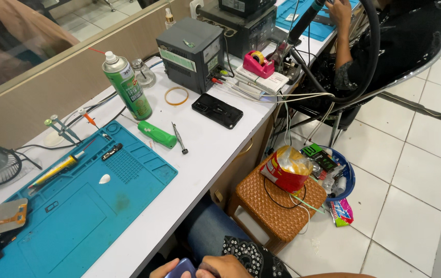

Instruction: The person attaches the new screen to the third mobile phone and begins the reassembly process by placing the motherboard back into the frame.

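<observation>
A bluish phone point(182, 267) is held low at the bottom edge of the view, over the lap and below the tabletop point(215, 144). It is gripped by both hands: the left hand point(161, 269) is on its left side and the right hand point(225, 266) on its right, with fingers curled around it (only partly seen). On the tabletop lie a blue mat point(76, 206), a green screwdriver point(157, 134), a spray can point(127, 85) and a black phone point(217, 110). A wicker stool point(274, 206) stands beside the knee. Another person's hand point(340, 11) is seen far up.
</observation>
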